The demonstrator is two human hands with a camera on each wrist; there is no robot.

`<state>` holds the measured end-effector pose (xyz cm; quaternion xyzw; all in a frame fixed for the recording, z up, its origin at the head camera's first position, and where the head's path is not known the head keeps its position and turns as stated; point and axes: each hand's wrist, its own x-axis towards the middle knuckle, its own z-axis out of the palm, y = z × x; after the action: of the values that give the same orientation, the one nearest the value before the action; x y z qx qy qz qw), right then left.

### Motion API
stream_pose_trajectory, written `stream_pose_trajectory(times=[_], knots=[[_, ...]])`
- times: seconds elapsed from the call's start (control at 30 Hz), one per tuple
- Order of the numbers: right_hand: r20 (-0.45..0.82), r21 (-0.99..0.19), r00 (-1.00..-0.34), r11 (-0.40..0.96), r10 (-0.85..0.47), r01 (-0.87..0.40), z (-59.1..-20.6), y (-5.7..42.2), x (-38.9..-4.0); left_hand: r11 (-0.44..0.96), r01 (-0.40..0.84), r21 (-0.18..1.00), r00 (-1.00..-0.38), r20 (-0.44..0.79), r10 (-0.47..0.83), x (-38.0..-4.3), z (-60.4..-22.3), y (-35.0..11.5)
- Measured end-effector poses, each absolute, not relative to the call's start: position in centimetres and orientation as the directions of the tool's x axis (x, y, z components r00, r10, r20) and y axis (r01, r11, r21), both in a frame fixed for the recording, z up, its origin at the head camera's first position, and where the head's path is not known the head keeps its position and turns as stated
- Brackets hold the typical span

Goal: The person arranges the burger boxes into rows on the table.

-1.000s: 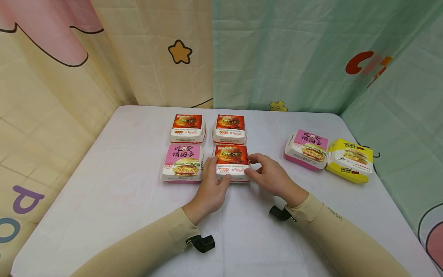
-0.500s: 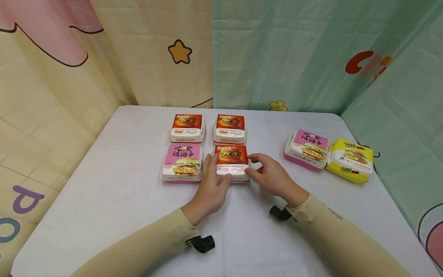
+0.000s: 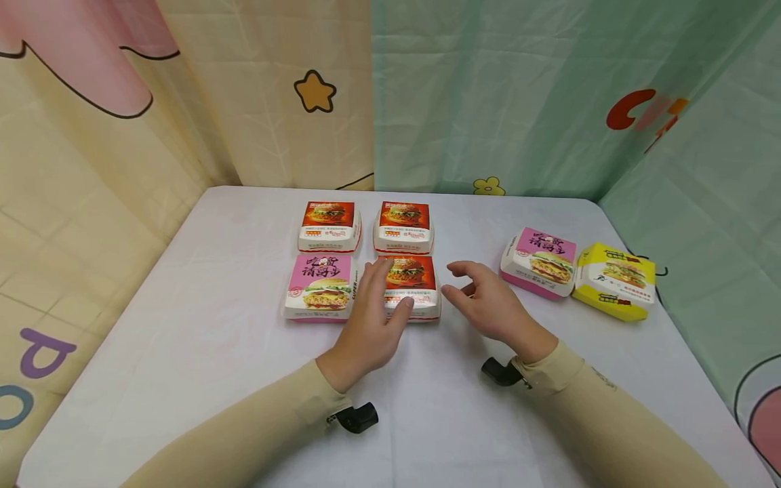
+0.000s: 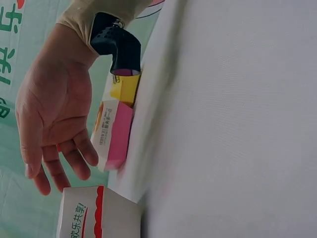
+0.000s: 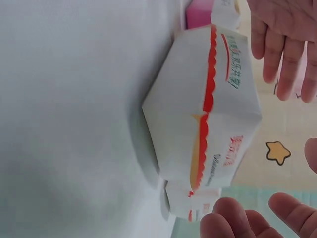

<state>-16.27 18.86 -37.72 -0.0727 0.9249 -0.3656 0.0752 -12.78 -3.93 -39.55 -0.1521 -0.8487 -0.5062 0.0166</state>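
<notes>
A red-and-white burger box (image 3: 412,285) sits in front of me, lid closed, in the near right place of a two-by-two block. My left hand (image 3: 369,324) hovers over its left edge with straight fingers, partly covering it; in the right wrist view that left hand (image 5: 290,34) is raised clear of the box (image 5: 203,109). To the box's right, my right hand (image 3: 493,308) is held in the air, fingers loosely bent around nothing. A pink burger box (image 3: 320,288) stands at the left. Two more red-and-white burger boxes, the left one (image 3: 329,227) and the right one (image 3: 403,228), form the back row.
On the right side of the white table (image 3: 201,379) stand a second pink burger box (image 3: 539,263) and a yellow one (image 3: 615,281), touching and turned at an angle. Printed curtains (image 3: 525,102) surround the table's back and sides.
Both hands have come off the near red-and-white box: the right has drawn away to the right, the left has lifted with its thumb raised. The boxes stay in place.
</notes>
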Motion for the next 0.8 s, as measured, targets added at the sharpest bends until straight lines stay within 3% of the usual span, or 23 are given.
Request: stream_pose_trajectory(times=[0.5, 0.8], knots=[[0.065, -0.631, -0.994, 0.768, -0.089, -0.11, -36.1, 23.4, -16.6, 0.44, 0.381, 0.813, -0.917, 0.269, 0.295, -14.0, -38.3, -1.6], [0.062, -0.533, -0.996, 0.846, 0.066, 0.022, -36.6, 27.3, -17.9, 0.398, 0.387, 0.832, -0.898, 0.241, 0.369, -14.2, -37.1, 1.7]])
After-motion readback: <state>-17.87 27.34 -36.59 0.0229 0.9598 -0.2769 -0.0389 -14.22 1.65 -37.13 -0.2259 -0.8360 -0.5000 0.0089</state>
